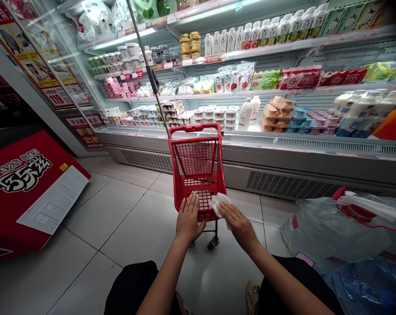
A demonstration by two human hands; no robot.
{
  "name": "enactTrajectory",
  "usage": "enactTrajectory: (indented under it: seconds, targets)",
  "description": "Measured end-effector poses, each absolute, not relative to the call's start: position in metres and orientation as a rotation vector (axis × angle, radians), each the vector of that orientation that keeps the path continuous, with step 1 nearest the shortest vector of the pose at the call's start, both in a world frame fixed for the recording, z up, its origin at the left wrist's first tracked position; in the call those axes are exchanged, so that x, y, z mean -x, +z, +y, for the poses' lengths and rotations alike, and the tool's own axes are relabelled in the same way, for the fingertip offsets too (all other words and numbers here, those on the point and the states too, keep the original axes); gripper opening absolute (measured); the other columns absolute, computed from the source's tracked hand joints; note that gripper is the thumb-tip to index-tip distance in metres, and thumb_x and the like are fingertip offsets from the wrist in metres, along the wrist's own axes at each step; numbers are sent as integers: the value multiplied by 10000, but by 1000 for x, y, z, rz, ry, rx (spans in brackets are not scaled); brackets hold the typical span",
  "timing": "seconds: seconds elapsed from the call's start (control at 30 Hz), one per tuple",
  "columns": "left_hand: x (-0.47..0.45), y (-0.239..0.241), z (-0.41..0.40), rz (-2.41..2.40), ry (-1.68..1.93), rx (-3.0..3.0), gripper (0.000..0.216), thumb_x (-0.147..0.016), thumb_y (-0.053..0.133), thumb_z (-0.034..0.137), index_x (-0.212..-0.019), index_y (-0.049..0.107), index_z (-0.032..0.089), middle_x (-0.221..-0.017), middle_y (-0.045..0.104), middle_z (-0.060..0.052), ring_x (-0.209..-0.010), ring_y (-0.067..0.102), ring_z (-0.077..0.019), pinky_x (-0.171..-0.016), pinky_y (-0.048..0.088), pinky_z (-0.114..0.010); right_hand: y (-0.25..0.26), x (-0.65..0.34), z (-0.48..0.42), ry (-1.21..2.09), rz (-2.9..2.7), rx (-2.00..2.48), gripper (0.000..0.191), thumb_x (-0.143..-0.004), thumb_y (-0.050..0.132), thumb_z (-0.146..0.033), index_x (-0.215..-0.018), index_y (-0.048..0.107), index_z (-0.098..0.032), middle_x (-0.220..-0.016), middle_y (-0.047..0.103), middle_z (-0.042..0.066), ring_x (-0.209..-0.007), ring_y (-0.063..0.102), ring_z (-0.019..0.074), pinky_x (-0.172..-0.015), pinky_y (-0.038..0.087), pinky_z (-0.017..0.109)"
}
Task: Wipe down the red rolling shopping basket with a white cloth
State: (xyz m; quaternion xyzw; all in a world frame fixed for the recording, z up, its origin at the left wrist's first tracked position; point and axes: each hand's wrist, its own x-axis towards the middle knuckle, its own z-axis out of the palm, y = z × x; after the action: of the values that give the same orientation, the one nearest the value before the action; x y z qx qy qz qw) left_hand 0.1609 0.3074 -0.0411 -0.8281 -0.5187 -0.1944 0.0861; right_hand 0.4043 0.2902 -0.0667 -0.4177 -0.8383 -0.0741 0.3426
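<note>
In front of me stands a small red shopping cart (180, 175) with a grid basket and dark wheels; a thin pole rises from its left side. My left hand (189, 218) lies against the cart's near rim, fingers stretched out and nothing in them. At the near right corner, my right hand (235, 222) presses a crumpled white tissue (220, 202) against the rim. The tissue's lower part is hidden under my fingers.
Behind the cart runs a refrigerated shelf (296, 148) stocked with yogurts, milk bottles and packs. A red cabinet (53, 175) stands at left. Large plastic water jugs (312, 223) and a phone (305, 258) are at right. My knees flank the cart over the tiled floor (125, 205).
</note>
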Motion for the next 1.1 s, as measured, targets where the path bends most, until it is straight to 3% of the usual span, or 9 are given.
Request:
enactTrajectory:
  seconds: [0.2,0.47,0.73,0.93,1.1]
  targets:
    - [-173,-48,311,-1600,-641,2453,1005,-833,601,284,-1658,46,132,-1700,275,-132,-1571,271,-284,-1291,223,-488,-65,-349,286,-180,-2223,972,716,-980,399,-2,-1644,256,-230,-1523,564,77,-1424,517,224,-1183,480,421]
    - [-150,-37,306,-1573,-588,2439,882,-914,549,284,-1663,91,198,-1704,269,-88,-1575,265,-265,-1297,212,-495,-71,-420,293,-203,-2155,1081,777,-952,358,48,-1647,226,-275,-1549,535,72,-1444,490,223,-1180,482,475]
    - [-167,-43,310,-1561,-662,2494,1006,-816,608,230,-1664,70,173,-1699,280,-104,-1571,274,-283,-1289,247,-507,-72,-346,297,-158,-2221,988,733,-929,408,26,-1618,335,-213,-1531,556,84,-1444,492,227,-1176,486,432]
    - [-154,-38,310,-1505,-614,2499,889,-884,545,233,-1661,116,191,-1697,292,-73,-1576,262,-246,-1295,254,-477,-72,-419,301,-166,-2170,1042,736,-948,383,24,-1622,323,-266,-1535,553,78,-1430,509,219,-1169,494,457]
    - [-165,-40,309,-1509,-640,2506,936,-865,582,268,-1662,98,185,-1705,268,-80,-1578,253,-262,-1301,232,-496,-71,-423,303,-161,-2100,1142,804,-898,326,70,-1629,304,-266,-1530,558,76,-1444,491,223,-1181,481,490]
